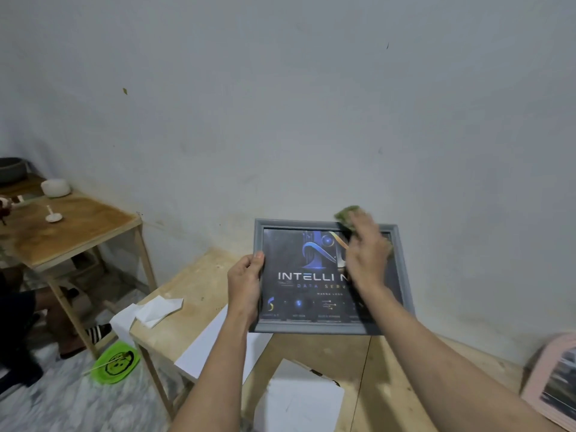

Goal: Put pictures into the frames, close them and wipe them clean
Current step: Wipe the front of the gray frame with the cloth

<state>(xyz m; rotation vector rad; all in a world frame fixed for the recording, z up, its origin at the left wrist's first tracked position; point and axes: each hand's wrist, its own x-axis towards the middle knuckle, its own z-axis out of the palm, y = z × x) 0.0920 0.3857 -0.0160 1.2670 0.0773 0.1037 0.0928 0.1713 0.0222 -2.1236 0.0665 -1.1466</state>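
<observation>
On frame (330,275) glass, right hand (366,247) presses cloth (347,213).

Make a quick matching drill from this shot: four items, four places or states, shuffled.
Items:
1. grey picture frame
2. green cloth
3. pink picture frame
4. round green plastic plate

Places or states:
A. on the floor
B. on the table at far right
C. gripped by the left hand
D. under the right hand, on the glass

Pairs: 1-C, 2-D, 3-B, 4-A
</observation>
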